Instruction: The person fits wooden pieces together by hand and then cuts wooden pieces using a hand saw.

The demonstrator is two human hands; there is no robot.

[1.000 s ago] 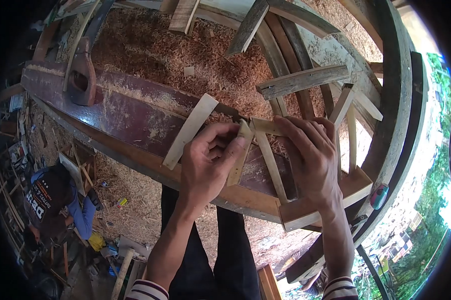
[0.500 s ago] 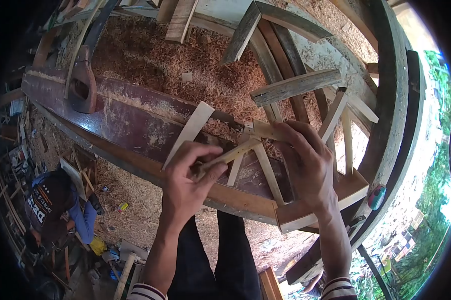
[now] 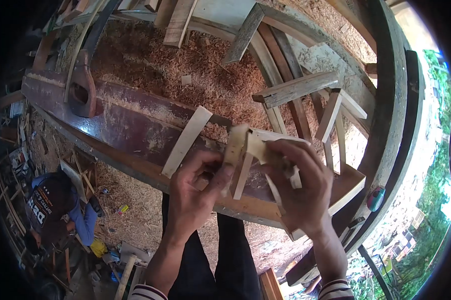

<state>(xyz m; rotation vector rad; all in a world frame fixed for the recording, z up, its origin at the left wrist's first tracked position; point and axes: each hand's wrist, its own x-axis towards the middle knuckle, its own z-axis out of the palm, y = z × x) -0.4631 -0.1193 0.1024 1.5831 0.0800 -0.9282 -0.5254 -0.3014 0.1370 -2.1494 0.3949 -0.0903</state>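
My left hand [image 3: 193, 197] pinches a narrow pale wooden piece [image 3: 235, 145] between thumb and fingers, tilted steeply and slightly blurred. Close by, my right hand [image 3: 308, 182] is closed on a second pale wooden piece [image 3: 258, 148]. The near ends of the two pieces meet or almost meet; I cannot tell whether they touch. Below them, a short wooden strip [image 3: 243, 177] slants over the maroon plank [image 3: 130, 125]. A loose pale strip [image 3: 188, 142] lies across that plank, left of my hands.
A brown handle with a hole [image 3: 83, 95] stands at the plank's left. Grey wooden blocks [image 3: 303, 89] and curved timbers [image 3: 393, 100] lie beyond and right. Wood shavings [image 3: 150, 60] cover the ground. A person [image 3: 55, 205] crouches at lower left. A tape-measure-like object [image 3: 376, 198] sits at right.
The piece in my left hand has swung from a low slant to nearly upright. The piece in my right hand has turned and dropped a little. Both hands have shifted slightly lower.
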